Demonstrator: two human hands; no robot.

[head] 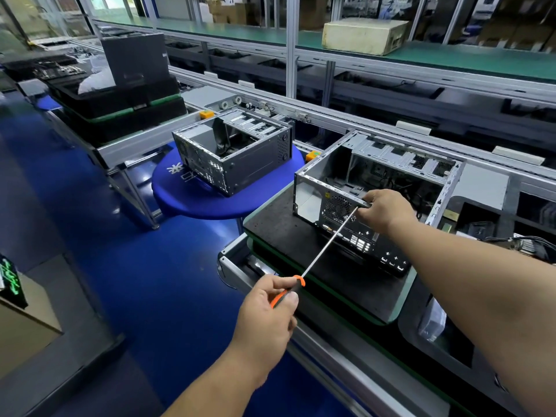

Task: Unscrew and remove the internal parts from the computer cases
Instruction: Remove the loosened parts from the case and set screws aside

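The case (373, 200) is lying open-side-up on a black mat (279, 233) at the bench edge, its rear panel facing the person, cables showing inside. A rear screw near the top rim seems to be the step in hand: the screwdriver (328, 242) tip is meeting that rim. The right hand (386, 210) is pinching the shaft tip against the rim, steadying it; the left hand (270, 308) is wrapping the orange handle. Next comes turning while keeping the tip seated. A second case (234, 158) is sitting on a blue stool (210, 203) nearby.
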